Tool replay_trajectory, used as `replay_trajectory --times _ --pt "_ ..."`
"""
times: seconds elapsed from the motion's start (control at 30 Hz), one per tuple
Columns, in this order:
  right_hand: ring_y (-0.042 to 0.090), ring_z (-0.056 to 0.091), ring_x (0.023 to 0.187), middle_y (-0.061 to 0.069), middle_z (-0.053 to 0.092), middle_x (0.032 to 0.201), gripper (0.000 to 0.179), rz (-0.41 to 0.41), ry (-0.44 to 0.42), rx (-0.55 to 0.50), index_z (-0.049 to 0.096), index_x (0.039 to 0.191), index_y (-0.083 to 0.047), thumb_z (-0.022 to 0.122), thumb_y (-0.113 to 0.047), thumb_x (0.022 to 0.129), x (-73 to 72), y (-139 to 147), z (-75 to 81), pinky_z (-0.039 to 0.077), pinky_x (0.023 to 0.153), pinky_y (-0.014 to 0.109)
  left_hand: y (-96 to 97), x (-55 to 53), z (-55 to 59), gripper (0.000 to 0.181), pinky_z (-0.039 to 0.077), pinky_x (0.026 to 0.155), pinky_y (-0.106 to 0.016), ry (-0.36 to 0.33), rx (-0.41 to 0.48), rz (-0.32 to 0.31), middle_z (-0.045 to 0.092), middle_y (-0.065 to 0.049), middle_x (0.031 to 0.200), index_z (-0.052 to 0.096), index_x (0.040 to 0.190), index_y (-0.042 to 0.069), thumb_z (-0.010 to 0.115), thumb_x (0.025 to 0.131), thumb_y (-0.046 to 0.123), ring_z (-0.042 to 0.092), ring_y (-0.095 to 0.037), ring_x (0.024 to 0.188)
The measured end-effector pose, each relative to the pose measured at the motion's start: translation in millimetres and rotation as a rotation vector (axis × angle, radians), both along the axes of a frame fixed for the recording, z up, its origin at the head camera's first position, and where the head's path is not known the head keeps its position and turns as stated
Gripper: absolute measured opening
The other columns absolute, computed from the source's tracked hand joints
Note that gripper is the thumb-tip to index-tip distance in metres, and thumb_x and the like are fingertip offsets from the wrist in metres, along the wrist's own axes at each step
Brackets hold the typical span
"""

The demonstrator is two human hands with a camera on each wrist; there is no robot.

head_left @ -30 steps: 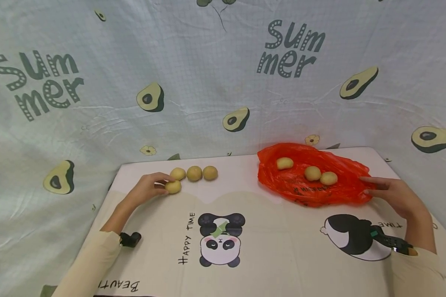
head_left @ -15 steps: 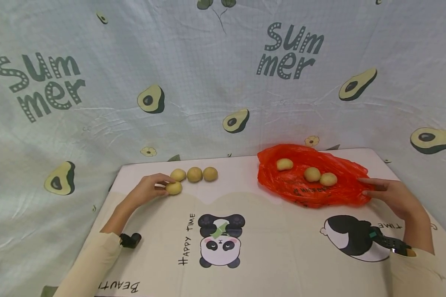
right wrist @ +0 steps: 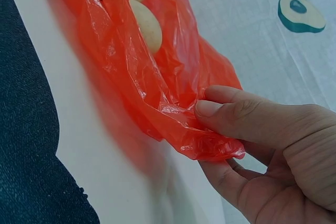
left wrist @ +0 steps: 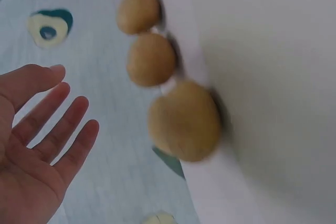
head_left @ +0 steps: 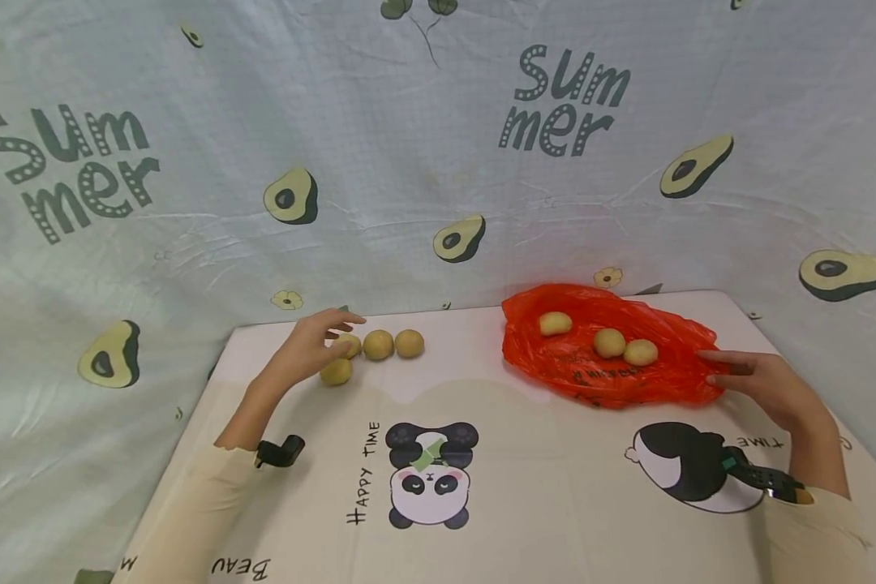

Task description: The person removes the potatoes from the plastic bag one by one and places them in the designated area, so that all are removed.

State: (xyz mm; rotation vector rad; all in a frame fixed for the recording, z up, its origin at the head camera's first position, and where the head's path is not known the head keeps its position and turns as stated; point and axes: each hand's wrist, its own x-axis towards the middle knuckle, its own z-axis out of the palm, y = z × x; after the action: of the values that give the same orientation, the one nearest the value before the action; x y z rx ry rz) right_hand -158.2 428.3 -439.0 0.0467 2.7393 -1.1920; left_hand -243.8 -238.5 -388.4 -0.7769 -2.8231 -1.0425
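A red plastic bag lies spread on the table at the right, with potatoes inside it. My right hand pinches the bag's right end between thumb and fingers, as the thumb on the film shows in the right wrist view. At the far left my left hand hovers over loose potatoes, fingers spread and holding nothing. The nearest potato sits just below that hand, which partly covers another behind it. In the left wrist view the potatoes stand apart from my fingers.
The table carries a cover printed with a panda and lettering. A curtain with avocado prints hangs directly behind the table's far edge.
My left hand has let go of the nearest potato and risen away from it, up and slightly right, fingers opening. My right hand keeps its grip on the bag.
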Motion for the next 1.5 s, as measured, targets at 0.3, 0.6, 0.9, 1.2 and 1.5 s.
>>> replay_trajectory --times 0.3,0.6,0.9,1.2,1.5 --pt "0.059 0.034 0.131 0.042 0.037 0.147 0.060 -0.001 -0.021 -0.005 0.042 0.148 0.006 0.064 -0.024 0.101 -0.7 -2 1.6 0.052 0.077 0.016 55.4 0.9 3.5 0.040 0.052 0.099 -0.052 -0.002 0.053 -0.108 0.064 -0.013 0.134 0.066 0.130 0.004 0.065 0.091 -0.004 0.063 -0.036 0.119" --pt "0.059 0.034 0.131 0.042 0.037 0.147 0.058 0.008 -0.018 -0.008 0.042 0.148 0.007 0.064 -0.021 0.101 -0.3 -1 1.1 0.054 0.077 0.018 101.4 -3.6 3.9 0.038 0.053 0.099 -0.048 -0.032 0.080 -0.198 0.065 -0.019 0.130 0.063 0.131 -0.002 0.066 0.093 0.000 0.064 -0.037 0.119" --pt "0.057 0.036 0.129 0.041 0.039 0.146 0.057 0.027 -0.001 0.003 0.043 0.147 0.006 0.064 -0.022 0.101 0.3 -2 1.0 0.053 0.077 0.019 141.3 -10.1 5.2 0.035 0.054 0.099 -0.044 0.004 0.071 -0.285 0.066 -0.018 0.126 0.063 0.128 -0.002 0.068 0.094 0.001 0.066 -0.035 0.114" --pt "0.058 0.035 0.130 0.041 0.038 0.146 0.058 0.025 -0.011 -0.002 0.043 0.147 0.006 0.064 -0.022 0.101 -0.2 -3 0.4 0.052 0.077 0.018 181.4 -17.1 6.9 0.034 0.052 0.103 -0.037 -0.051 0.093 -0.337 0.068 -0.015 0.128 0.063 0.131 0.000 0.064 0.098 0.005 0.065 -0.030 0.117" --pt "0.057 0.035 0.130 0.041 0.038 0.146 0.059 0.022 -0.016 -0.002 0.043 0.147 0.006 0.064 -0.023 0.101 -0.5 -4 -0.2 0.051 0.078 0.017 218.7 -25.7 4.4 0.035 0.050 0.104 -0.030 -0.092 0.140 -0.399 0.066 -0.020 0.129 0.061 0.132 -0.005 0.063 0.098 0.005 0.064 -0.028 0.119"
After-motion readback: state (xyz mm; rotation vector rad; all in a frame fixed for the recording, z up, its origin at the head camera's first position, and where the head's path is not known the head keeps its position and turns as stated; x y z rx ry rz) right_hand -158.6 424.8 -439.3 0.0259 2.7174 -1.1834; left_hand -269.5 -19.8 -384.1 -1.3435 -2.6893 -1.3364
